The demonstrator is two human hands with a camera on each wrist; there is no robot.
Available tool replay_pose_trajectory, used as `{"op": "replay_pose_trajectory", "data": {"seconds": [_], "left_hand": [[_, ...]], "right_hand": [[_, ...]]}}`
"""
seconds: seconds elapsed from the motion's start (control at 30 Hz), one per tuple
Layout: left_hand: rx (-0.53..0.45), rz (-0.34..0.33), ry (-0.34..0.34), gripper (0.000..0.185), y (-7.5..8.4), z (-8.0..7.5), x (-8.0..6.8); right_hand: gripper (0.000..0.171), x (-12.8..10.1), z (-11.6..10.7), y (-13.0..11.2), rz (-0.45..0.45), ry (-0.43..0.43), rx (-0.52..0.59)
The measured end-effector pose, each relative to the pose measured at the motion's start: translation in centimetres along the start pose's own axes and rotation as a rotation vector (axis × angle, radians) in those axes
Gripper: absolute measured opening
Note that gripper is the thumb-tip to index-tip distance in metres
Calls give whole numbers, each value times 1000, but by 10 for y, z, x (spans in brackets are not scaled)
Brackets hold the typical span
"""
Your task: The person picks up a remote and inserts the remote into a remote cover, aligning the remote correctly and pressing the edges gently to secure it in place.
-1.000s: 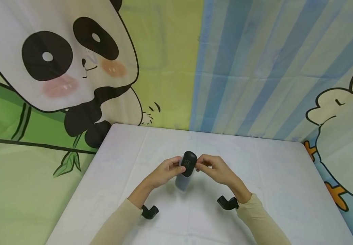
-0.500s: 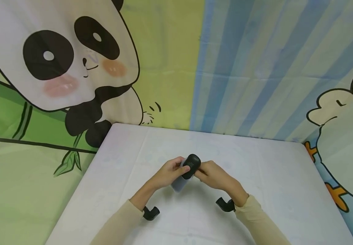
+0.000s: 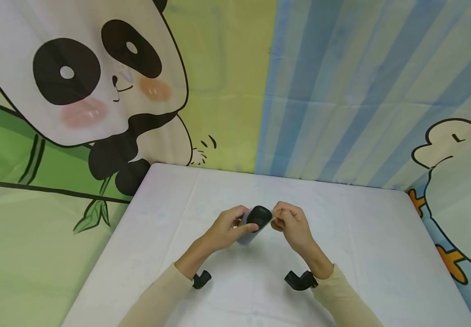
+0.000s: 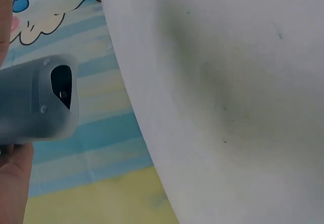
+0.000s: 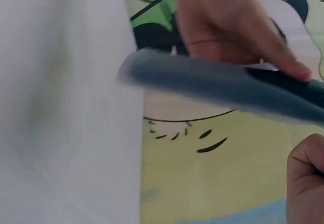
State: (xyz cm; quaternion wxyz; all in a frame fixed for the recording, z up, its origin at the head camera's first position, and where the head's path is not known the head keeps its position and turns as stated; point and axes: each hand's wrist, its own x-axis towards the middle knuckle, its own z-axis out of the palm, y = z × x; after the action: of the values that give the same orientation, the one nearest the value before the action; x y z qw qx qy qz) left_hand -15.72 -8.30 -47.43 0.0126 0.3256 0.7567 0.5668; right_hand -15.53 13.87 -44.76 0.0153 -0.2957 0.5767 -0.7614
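Note:
My left hand holds a black, rounded, oblong device, its thumb lying across the black face. A frosted translucent cover wraps the device's lower part; in the left wrist view, the cover has a rounded cut-out with darkness inside. Beside the device's upper right end, my right hand has curled fingers that seem to pinch the cover's pale edge. From the right wrist, the cover appears edge-on beneath the left thumb, and the right hand is cut off, with its fingertips out of frame.
The hands work above a white table. Behind it hangs a printed cloth with a panda and stripes. Black wrist mounts stick out from both forearms.
The device has tilted and shifted slightly right in the left hand. The right hand dipped beside it, then rose and drew a little to the right, its fingers more curled.

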Motion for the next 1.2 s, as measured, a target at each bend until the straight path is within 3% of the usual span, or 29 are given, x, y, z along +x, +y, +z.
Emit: {"op": "replay_pose_trajectory", "data": {"seconds": [0.07,0.17,0.37,0.53,0.63,0.73,0.83,0.93,1.07,1.2], "left_hand": [[81,59,37,22,2,0,1],[180,136,92,25,3,0,2],[321,244,171,31,6,4,8],[355,247,219,30,11,6,11],[309,199,218,29,13,8,11],[173,121,202,27,14,10,9],[35,45,208,24,17,13,8],[-39,4,227,24,20,16,7],[-54,-19,235,25,20,19,8],[2,6,261,37,20,16,6]], "right_hand": [[26,3,1,-6,-33,-1,24],[27,2,1,-14,-75,-23,-93],[34,-5,6,-20,-228,49,-531],[19,1,15,-18,-388,127,-963],[13,4,15,-17,-389,95,-1119],[14,3,10,-15,-329,44,-1072],[19,2,3,-14,-238,45,-895],[22,3,0,-19,-97,35,-691],[22,3,-1,-21,52,-23,-512],[13,0,-10,-7,77,-31,-447]]}}
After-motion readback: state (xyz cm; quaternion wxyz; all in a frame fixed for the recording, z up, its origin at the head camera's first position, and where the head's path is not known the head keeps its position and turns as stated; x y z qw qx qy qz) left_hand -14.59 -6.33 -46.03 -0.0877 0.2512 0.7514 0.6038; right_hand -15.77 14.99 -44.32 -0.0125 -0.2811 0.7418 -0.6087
